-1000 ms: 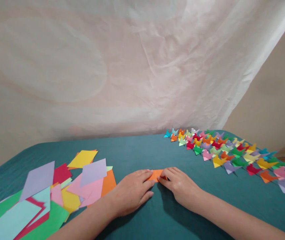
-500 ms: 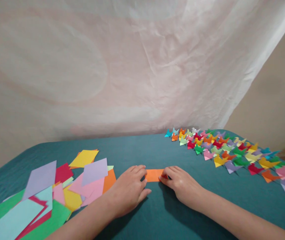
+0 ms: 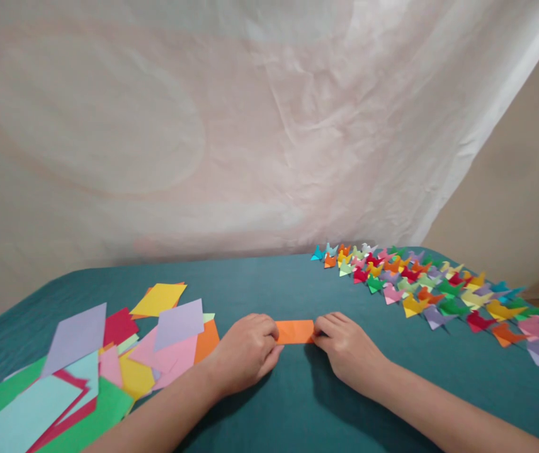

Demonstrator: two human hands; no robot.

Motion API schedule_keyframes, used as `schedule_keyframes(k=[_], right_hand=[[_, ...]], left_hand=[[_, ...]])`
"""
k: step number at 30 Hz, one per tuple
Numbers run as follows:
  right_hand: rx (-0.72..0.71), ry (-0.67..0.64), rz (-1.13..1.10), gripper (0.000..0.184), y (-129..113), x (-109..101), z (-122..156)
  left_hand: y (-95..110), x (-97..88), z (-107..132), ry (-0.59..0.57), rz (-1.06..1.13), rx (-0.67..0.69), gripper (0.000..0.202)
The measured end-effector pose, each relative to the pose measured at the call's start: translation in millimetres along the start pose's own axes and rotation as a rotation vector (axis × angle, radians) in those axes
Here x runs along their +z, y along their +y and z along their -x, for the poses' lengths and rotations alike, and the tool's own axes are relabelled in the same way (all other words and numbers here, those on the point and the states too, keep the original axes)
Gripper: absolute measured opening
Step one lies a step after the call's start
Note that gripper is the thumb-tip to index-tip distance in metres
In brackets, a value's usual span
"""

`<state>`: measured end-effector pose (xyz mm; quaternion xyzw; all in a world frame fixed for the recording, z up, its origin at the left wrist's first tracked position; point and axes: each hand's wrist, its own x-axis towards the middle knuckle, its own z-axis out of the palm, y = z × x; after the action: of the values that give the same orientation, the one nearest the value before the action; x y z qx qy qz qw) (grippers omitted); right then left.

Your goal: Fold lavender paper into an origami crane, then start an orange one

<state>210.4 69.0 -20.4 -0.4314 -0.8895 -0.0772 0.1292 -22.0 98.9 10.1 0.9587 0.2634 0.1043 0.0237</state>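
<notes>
A folded orange paper strip [image 3: 295, 331] lies flat on the teal tablecloth [image 3: 269, 289] in front of me. My left hand [image 3: 245, 351] rests at its left end, fingers curled and pressing on that end. My right hand [image 3: 347, 349] is at the strip's right end, its fingertips pinched on that edge. Most of the strip shows between the two hands.
A loose heap of coloured paper sheets [image 3: 85, 358] covers the table's left side. Rows of several small folded paper figures [image 3: 430, 289] run along the right side toward the edge. A wrinkled pale cloth [image 3: 232, 126] hangs behind the table.
My hands have slid apart along the orange strip, the left one to the left and the right one to the right, so more of the strip shows now.
</notes>
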Motion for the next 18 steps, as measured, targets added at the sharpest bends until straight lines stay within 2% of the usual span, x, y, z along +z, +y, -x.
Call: schedule_keyframes(k=[3,6,9,13,16,18], right_hand=[[0.031,0.165,-0.146,0.026,2,8,1],[0.132,0.239,-0.281,0.024,4,11,0],[0.193,0.231,-0.362,0.027,5,11,-2],[0.177,0.170,-0.429,0.040,6,11,-2],[0.169,0.153,-0.454,0.042,7,14,-2],[0.170,0.159,-0.470,0.042,8,16,-1]], left_hand=[[-7,13.1,-1,0.101,0.025,-0.009,0.026],[-11,20.5,0,0.142,0.035,-0.061,0.021],[-12,21.1,1,0.151,0.086,-0.114,0.019],[-13,21.5,2,0.208,0.186,-0.142,0.014],[-16,25.6,3,0.233,0.229,-0.175,0.039],[-18,28.8,5,0.224,0.249,-0.203,0.049]])
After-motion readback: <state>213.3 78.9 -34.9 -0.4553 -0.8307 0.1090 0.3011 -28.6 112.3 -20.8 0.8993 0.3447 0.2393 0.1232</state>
